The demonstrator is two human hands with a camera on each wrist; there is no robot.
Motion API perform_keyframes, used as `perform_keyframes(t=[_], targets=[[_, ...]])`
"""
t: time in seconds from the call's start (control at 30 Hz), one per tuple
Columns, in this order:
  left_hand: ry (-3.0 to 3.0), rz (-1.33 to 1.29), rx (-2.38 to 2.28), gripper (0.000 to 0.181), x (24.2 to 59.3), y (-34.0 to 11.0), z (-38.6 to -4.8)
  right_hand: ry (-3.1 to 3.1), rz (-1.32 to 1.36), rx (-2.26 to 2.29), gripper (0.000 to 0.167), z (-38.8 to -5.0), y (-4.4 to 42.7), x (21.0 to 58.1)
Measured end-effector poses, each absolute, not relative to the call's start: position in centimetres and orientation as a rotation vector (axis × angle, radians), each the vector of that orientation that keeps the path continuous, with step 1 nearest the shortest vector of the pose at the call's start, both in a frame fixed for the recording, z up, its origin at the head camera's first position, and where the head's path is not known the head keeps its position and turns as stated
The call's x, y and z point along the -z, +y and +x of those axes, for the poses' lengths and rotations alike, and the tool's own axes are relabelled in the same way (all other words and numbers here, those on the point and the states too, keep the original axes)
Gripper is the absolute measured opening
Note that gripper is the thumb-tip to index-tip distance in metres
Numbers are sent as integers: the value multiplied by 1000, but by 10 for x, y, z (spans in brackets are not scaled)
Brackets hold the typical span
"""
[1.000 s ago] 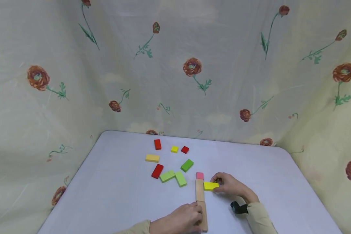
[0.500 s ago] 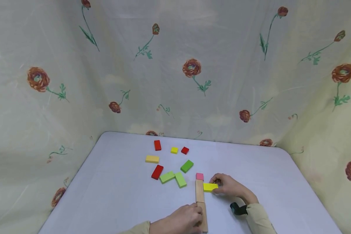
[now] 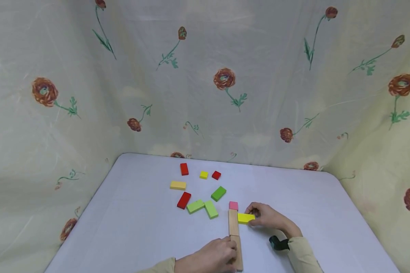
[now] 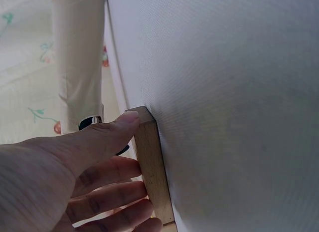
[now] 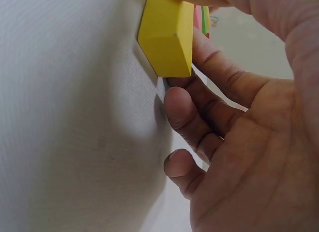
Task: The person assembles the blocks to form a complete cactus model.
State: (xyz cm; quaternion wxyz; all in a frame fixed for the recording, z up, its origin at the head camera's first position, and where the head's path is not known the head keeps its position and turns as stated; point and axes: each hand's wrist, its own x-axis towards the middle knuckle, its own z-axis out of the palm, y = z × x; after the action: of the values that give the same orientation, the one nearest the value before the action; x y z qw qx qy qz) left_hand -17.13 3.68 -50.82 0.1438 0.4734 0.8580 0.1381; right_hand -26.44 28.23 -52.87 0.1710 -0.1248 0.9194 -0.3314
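Note:
In the head view, two natural wooden blocks lie end to end, a nearer block (image 3: 238,254) and a farther block (image 3: 233,223). A pink block (image 3: 233,205) sits at the far end of this row. My left hand (image 3: 216,253) holds the nearer wooden block; in the left wrist view its thumb is on the block's end (image 4: 144,115) and its fingers lie along the side. With thumb and fingers, my right hand (image 3: 268,217) pinches a yellow block (image 3: 244,218), whose left end meets or nearly meets the farther wooden block's right side.
Left of the row lie two light green blocks (image 3: 211,209) and a darker green block (image 3: 218,193). Farther back are a pale yellow block (image 3: 178,185), a small yellow block (image 3: 204,174) and several red blocks (image 3: 184,200). Flowered cloth (image 3: 253,113) hangs behind the white table (image 3: 123,220).

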Motion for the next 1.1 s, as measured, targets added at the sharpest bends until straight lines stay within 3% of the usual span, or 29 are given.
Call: perform_keyframes(t=[0.4, 0.77, 1.1], targets=[[2485, 1384, -398, 21, 508, 36, -171, 2586, -376, 968, 39, -266, 282, 528], [2496, 1398, -373, 21, 507, 36, -172, 2738, -238, 999, 35, -267, 277, 523], [2472, 1374, -402, 20, 508, 36, -171, 2847, -136, 1067, 47, -278, 261, 513]])
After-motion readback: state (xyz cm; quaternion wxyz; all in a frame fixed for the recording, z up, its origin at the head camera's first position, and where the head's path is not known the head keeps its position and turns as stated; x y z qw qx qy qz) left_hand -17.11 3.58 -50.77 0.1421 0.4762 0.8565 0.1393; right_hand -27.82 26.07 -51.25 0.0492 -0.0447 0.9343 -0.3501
